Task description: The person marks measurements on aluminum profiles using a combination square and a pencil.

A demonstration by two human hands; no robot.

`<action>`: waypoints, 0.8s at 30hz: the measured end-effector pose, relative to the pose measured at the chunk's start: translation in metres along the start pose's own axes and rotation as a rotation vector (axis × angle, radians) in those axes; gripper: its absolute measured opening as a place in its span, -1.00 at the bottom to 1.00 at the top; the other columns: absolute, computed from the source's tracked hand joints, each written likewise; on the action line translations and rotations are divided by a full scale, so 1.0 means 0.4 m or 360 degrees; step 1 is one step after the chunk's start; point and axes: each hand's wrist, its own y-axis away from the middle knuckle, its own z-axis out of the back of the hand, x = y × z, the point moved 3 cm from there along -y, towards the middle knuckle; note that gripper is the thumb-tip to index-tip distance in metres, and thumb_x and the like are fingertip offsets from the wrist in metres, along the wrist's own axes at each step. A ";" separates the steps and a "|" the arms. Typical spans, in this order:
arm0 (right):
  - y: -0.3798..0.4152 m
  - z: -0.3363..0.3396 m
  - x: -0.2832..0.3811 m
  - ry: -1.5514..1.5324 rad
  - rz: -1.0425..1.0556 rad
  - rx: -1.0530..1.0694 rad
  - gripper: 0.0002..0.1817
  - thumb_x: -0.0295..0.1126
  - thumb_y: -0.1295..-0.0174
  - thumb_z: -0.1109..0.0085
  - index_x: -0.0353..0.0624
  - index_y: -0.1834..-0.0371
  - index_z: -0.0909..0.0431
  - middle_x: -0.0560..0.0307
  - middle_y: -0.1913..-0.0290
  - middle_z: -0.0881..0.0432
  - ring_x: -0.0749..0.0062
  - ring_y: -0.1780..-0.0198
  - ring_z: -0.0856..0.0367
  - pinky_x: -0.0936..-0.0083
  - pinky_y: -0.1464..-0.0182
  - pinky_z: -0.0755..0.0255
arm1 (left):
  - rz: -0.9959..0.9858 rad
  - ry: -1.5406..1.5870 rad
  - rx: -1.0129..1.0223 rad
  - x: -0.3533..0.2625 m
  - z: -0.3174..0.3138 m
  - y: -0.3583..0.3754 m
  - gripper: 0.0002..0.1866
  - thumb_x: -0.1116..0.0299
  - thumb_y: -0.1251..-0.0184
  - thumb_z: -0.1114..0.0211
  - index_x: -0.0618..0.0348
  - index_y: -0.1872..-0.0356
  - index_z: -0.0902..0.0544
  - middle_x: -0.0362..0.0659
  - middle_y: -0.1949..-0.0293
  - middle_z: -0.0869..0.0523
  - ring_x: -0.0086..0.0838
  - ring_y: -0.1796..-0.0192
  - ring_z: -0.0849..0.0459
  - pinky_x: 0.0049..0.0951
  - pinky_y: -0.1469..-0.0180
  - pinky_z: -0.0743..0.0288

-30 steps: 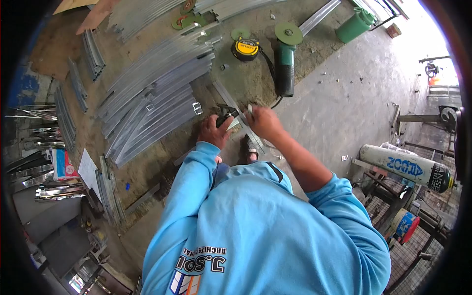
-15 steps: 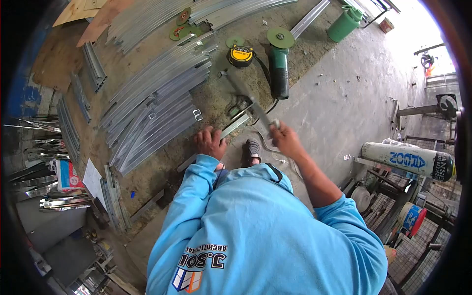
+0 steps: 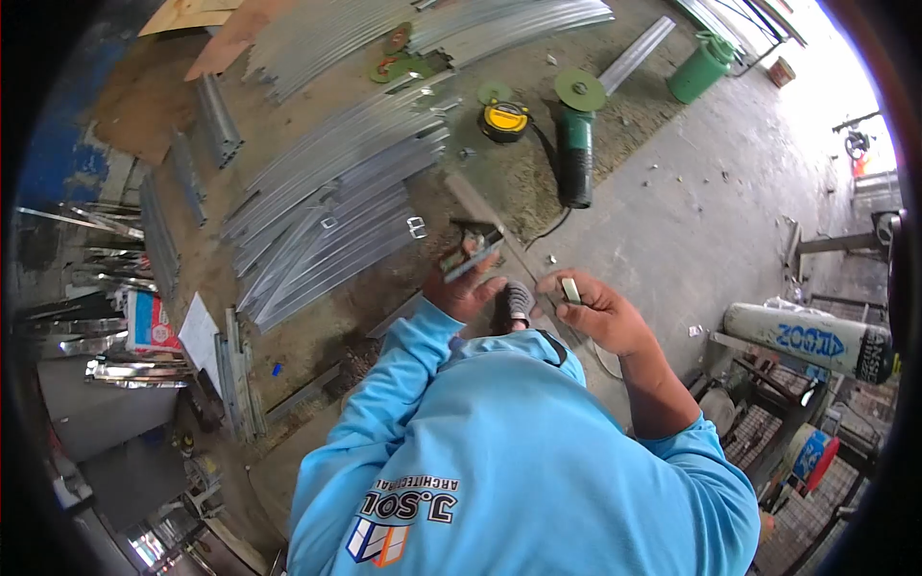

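Note:
My left hand [image 3: 465, 288] is closed round the dark head of a combination square [image 3: 473, 200], just in front of my body. The square's long flat blade runs slantwise from the upper left down toward my right hand. A short, pale metal piece [image 3: 570, 290] is pinched between the fingers of my right hand [image 3: 607, 312], which is closed beside the lower stretch of the blade. Below both hands shows a striped shoe [image 3: 517, 301].
Long metal profiles [image 3: 336, 221] lie stacked at left. Ahead are a yellow tape measure [image 3: 504, 121] and a green angle grinder [image 3: 575, 158] with its cord. A green jug [image 3: 701, 69] stands farther right; an argon cylinder [image 3: 802, 338] lies at the right.
My left hand has risen off the metal bar and now grips the square's head. My right hand has moved lower and shows a short metal piece in its fingers. The view has shifted slightly.

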 end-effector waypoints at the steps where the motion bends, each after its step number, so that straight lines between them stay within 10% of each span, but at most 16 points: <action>1: -0.007 -0.020 0.010 -0.0214 -0.0024 0.0031 -0.63 -0.48 -0.47 -0.03 -0.22 -0.31 -0.43 0.10 -0.10 -0.64 0.46 -0.07 -0.60 0.54 -0.12 -0.45 | -0.0077 0.0074 -0.0179 0.011 -0.031 0.036 -0.27 -0.04 -0.25 -0.46 0.01 -0.37 -0.43 0.06 -0.11 -0.62 0.04 -0.20 -0.57 0.02 -0.23 -0.43; 10: -0.003 -0.022 0.082 -0.0592 -0.0007 -0.0164 -0.69 -0.31 -0.37 -0.08 -0.29 -0.05 -0.54 -0.13 0.14 -0.76 0.36 0.26 -0.73 0.58 0.27 -0.53 | 0.0797 0.0006 -0.0473 -0.062 0.153 -0.033 -0.43 -0.07 -0.11 -0.56 0.16 0.10 -0.58 0.03 0.09 -0.55 -0.10 0.12 -0.55 -0.15 0.11 -0.47; 13: -0.003 -0.007 0.064 -0.0615 -0.0067 -0.0253 -0.58 -0.17 -0.29 -0.12 -0.34 0.01 -0.52 -0.36 0.21 -0.73 0.31 0.55 -0.65 0.63 0.51 -0.44 | 0.0152 0.0274 -0.0172 -0.116 0.156 -0.082 -0.46 -0.06 -0.14 -0.49 0.00 -0.07 -0.66 -0.08 -0.02 -0.60 -0.12 -0.03 -0.55 -0.09 -0.12 -0.39; 15: -0.013 0.003 0.068 -0.0764 0.0137 -0.0183 -0.63 -0.25 -0.45 0.02 -0.37 -0.08 -0.49 -0.15 0.25 -0.72 0.45 0.51 -0.60 0.68 0.53 -0.33 | 0.0383 0.1181 -0.0037 -0.109 0.086 -0.054 -0.61 0.09 -0.25 -0.46 0.09 0.01 -0.75 -0.02 0.08 -0.77 -0.12 -0.01 -0.72 -0.16 -0.13 -0.54; 18: -0.068 0.023 0.058 -0.0254 0.0376 -0.0477 -0.60 -0.19 -0.52 0.08 -0.32 -0.15 -0.47 0.02 0.36 -0.67 0.57 0.55 -0.49 0.70 0.56 -0.23 | 0.0687 0.1213 0.0148 -0.100 0.065 -0.040 -0.74 0.26 -0.27 -0.50 0.17 0.11 -0.76 -0.07 0.17 -0.79 -0.33 0.11 -0.75 -0.30 0.02 -0.61; 19: -0.086 0.035 0.009 0.0020 0.0187 -0.0879 -0.61 -0.19 -0.55 0.04 -0.24 -0.24 -0.44 0.20 0.39 -0.59 0.66 0.58 -0.36 0.71 0.55 -0.17 | 0.0696 0.1196 0.0141 -0.095 0.065 -0.040 -0.74 0.26 -0.27 -0.50 0.17 0.11 -0.76 -0.07 0.17 -0.79 -0.33 0.11 -0.75 -0.30 0.02 -0.61; 24: -0.077 0.036 -0.262 -0.0090 -0.0320 -0.0417 -0.70 -0.34 -0.47 -0.12 -0.11 -0.21 -0.49 0.36 0.37 -0.48 0.74 0.52 -0.33 0.67 0.52 -0.20 | 0.1316 0.1659 0.0092 0.026 0.012 -0.058 -0.72 0.12 -0.38 -0.42 0.16 0.23 -0.76 -0.26 0.29 -0.77 -0.60 0.26 -0.68 -0.49 0.22 -0.59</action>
